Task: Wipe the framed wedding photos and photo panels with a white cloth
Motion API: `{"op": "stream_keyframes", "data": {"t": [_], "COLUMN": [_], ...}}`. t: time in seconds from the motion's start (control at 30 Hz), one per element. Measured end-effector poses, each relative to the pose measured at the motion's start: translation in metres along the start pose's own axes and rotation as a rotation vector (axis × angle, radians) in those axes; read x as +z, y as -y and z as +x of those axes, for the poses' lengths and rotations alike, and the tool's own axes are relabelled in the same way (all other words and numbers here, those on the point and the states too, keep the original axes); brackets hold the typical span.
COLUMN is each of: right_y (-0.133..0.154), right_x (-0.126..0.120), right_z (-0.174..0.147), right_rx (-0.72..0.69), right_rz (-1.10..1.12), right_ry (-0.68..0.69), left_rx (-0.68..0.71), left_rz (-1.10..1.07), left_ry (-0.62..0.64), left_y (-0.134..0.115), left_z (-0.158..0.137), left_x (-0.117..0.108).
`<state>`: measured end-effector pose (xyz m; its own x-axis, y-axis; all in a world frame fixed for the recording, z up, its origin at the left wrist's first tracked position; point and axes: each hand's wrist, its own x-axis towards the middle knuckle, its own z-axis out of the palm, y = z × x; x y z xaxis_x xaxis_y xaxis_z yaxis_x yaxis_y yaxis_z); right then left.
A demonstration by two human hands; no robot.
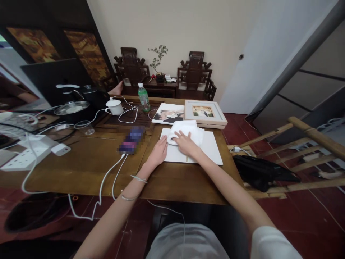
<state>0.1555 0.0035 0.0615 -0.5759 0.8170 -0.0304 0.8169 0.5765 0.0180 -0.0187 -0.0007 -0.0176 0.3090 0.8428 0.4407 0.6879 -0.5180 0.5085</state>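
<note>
A flat white board lies near the front of the wooden table, with a folded white cloth bunched on its upper half. My right hand presses down on the cloth, its thumb and fingers hooked into the folds at the near side. At the board's left edge rests my left hand, fingers stretched out flat and touching the edge. Just behind the board are a framed photo in a pale frame and a photo panel, side by side.
Left of my hands lies a phone with white cables. A green-labelled bottle, a lidded white cup, a plastic cup and a power strip are on the table. A bamboo rack stands right.
</note>
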Motion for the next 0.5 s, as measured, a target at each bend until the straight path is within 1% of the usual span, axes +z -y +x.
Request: {"op": "stream_keyframes", "data": {"t": [0.07, 0.13, 0.27, 0.4, 0.5], "right_y": [0.002, 0.008, 0.027, 0.043, 0.042], "right_x": [0.003, 0.005, 0.005, -0.001, -0.006], "right_z": [0.002, -0.008, -0.049, -0.094, -0.106], "right_rx": [0.001, -0.023, -0.127, -0.242, -0.262], "right_rz": [-0.035, -0.062, -0.078, -0.039, 0.030], "right_ry": [-0.031, -0.043, -0.022, -0.006, 0.023], "left_rx": [0.002, -0.002, -0.007, -0.018, -0.013], "left_rz": [-0.004, -0.003, -0.005, 0.019, 0.029], "left_ry": [0.001, 0.002, 0.005, -0.006, -0.010], "left_y": [0.000, 0.001, 0.002, 0.000, -0.002], "left_z": [0.000, -0.001, -0.002, -0.002, -0.001], "left_x": [-0.001, -0.001, 0.000, 0.001, 0.000]}}
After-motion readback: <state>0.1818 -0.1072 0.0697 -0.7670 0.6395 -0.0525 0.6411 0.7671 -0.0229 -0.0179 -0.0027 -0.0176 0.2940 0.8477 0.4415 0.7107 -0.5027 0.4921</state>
